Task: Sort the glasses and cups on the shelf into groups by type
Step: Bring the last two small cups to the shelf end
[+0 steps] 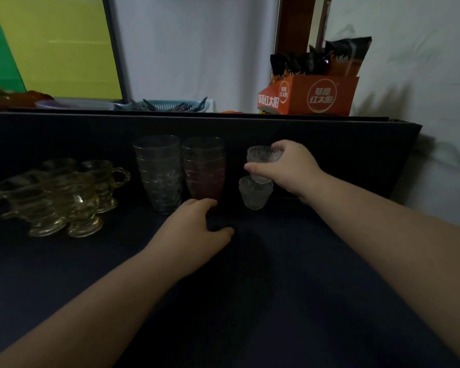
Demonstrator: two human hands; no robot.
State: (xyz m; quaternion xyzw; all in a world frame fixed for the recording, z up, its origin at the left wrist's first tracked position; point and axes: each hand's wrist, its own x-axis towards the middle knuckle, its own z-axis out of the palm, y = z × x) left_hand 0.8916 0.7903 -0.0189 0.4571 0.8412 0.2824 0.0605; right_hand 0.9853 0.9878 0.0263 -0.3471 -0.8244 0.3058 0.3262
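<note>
My right hand (287, 168) grips a small ribbed clear cup (262, 158) and holds it just above a second ribbed cup (255, 193) that stands on the dark shelf (303, 261). To the left stand two stacks of tall glasses, one clear (160, 173) and one reddish (203, 171). My left hand (194, 229) rests flat on the shelf with its fingertips at the base of the reddish stack, holding nothing. Several yellow footed mugs with handles (64, 197) are grouped at the far left.
A dark back panel (343, 160) rises behind the glasses. Above it sit an orange carton with dark packets (311, 94), a blue basket of utensils (170, 105) and a purple dish (64, 104). A white wall lies to the right.
</note>
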